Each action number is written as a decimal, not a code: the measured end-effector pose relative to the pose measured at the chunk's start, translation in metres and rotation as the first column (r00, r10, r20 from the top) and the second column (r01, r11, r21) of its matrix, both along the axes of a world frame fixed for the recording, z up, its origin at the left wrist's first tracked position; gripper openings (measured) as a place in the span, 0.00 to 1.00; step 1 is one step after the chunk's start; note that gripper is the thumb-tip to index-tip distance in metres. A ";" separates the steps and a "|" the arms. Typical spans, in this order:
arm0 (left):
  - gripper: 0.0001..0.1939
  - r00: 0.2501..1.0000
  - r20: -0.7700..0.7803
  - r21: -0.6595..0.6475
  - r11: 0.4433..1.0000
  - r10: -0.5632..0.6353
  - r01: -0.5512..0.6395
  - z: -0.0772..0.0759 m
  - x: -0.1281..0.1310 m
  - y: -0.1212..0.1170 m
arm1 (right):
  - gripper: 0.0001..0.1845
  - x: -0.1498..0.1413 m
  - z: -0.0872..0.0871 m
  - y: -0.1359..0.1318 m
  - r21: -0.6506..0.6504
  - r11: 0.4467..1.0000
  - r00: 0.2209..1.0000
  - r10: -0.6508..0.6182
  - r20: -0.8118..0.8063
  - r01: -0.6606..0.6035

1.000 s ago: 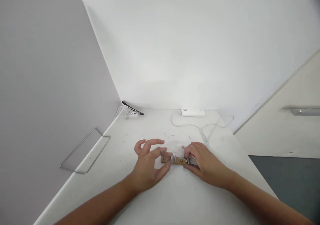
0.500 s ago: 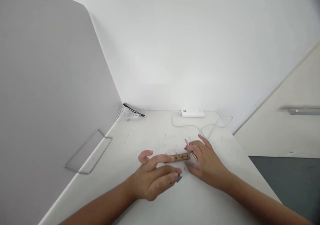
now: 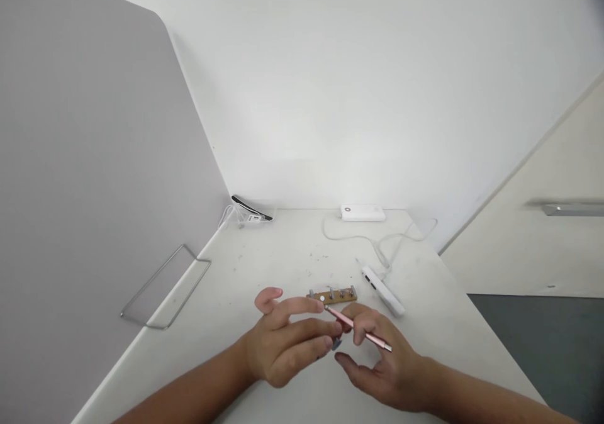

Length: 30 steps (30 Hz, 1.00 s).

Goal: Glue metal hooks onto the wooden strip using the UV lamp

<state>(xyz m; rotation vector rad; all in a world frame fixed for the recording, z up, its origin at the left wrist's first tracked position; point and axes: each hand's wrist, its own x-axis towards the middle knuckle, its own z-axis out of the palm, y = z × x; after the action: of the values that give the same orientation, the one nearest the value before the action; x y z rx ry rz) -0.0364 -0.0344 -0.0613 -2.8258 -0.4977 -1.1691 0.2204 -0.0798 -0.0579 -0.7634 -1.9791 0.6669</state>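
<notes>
My left hand point(image 3: 287, 342) is closed, its thumb and fingers pinching a small blue-grey piece point(image 3: 336, 344) that is mostly hidden. My right hand point(image 3: 384, 355) has come close to it, with a slim pink metallic pen point(image 3: 361, 329) held between its fingers. The pen slants across, its thin end near my left fingertip. The right thumb is apart, just below the blue-grey piece. Beyond both hands lies a narrow brown strip point(image 3: 346, 297) bearing several small grey metal parts and a white round dot near its left end.
A white elongated device point(image 3: 383, 290) rests right of the strip. A white box point(image 3: 363, 212) with a white cable point(image 3: 349, 238) sits by the back wall. In the far left corner are a black strip point(image 3: 252, 209) and cables. A wire frame point(image 3: 165, 285) juts from the grey panel point(image 3: 94, 160).
My right hand has moved from the strip's right end toward me and left, beside my left hand, with the pen. This uncovers the white device. The left hand has shifted slightly.
</notes>
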 end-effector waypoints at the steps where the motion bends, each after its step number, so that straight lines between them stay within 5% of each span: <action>1: 0.27 1.000 0.008 0.002 1.000 0.006 -0.006 0.001 0.001 0.000 | 0.20 0.000 0.000 0.001 0.006 1.000 1.000 0.001 -0.006 -0.001; 13: 0.09 0.999 -0.010 -0.262 0.965 0.033 -0.034 0.014 0.017 0.002 | 0.25 0.001 -0.001 0.003 0.096 0.994 0.998 0.055 -0.014 -0.053; 23: 0.10 0.986 0.167 -0.219 0.974 -0.016 0.053 0.028 0.029 0.002 | 0.28 0.004 -0.008 0.002 0.084 0.996 0.999 0.032 -0.027 -0.029; 30: 0.10 0.986 0.165 -0.295 0.955 0.009 0.041 0.024 0.030 0.003 | 0.29 0.004 -0.006 0.003 0.099 0.995 0.999 0.027 -0.030 -0.024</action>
<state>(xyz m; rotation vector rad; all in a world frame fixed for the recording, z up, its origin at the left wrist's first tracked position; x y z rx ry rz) -0.0063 -0.0314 -0.0377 -2.9956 -0.7199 -1.4535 0.2241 -0.0773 -0.0644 -0.6649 -1.9808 0.5883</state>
